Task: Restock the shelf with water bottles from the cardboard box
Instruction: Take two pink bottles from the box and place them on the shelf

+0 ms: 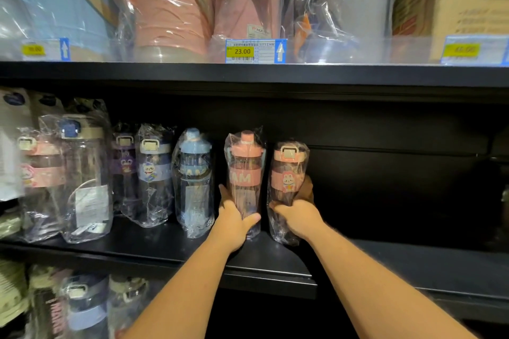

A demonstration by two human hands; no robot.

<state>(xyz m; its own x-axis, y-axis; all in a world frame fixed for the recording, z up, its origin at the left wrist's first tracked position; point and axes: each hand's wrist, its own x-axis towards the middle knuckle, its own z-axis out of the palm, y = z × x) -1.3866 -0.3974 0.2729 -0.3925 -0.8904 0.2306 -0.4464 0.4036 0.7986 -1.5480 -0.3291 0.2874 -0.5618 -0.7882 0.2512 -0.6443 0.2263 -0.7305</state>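
Two plastic-wrapped pink water bottles stand upright on the black middle shelf (275, 259). My left hand (234, 221) grips the lower part of the pink bottle with a round spout cap (246, 168). To its right, my right hand (298, 215) grips the base of the pink bottle with a rabbit sticker and latch lid (287, 173), fingers wrapped behind it. A blue wrapped bottle (195, 179) stands just left of my left hand. The cardboard box is not in view.
More wrapped bottles (153, 170) line the shelf to the left, with a large clear one (84, 176) nearest the front edge. The shelf's right part (413, 256) is dark. Large wrapped jugs and price tags (242, 51) fill the upper shelf. Other bottles (85, 308) sit below.
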